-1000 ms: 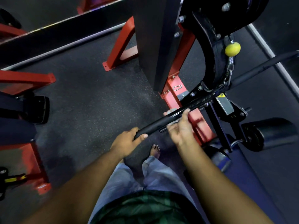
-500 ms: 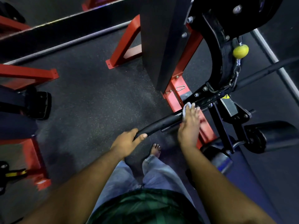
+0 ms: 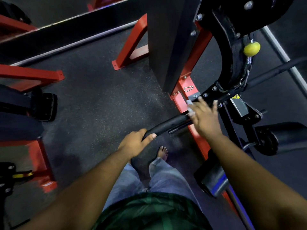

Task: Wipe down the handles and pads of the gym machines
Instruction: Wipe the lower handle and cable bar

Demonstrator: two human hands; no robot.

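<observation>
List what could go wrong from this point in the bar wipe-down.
1. The small pale cloth is mostly hidden under the right hand, which nears the black bolted bracket; fingers could snag on bolts or chain.
2. The left hand grips only the tip of the black foam-covered bar handle, so the bar may swing.
3. A bare foot stands right beneath.

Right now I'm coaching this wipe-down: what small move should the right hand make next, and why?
Probably slide the right hand with its pale cloth back down the black rubber-sleeved bar handle toward the left hand. The cloth sits at the sleeve's upper end by the metal bracket, while the left hand grips the bar's near tip, steadying it, so the stretch of grip between the hands is uncovered.
</observation>
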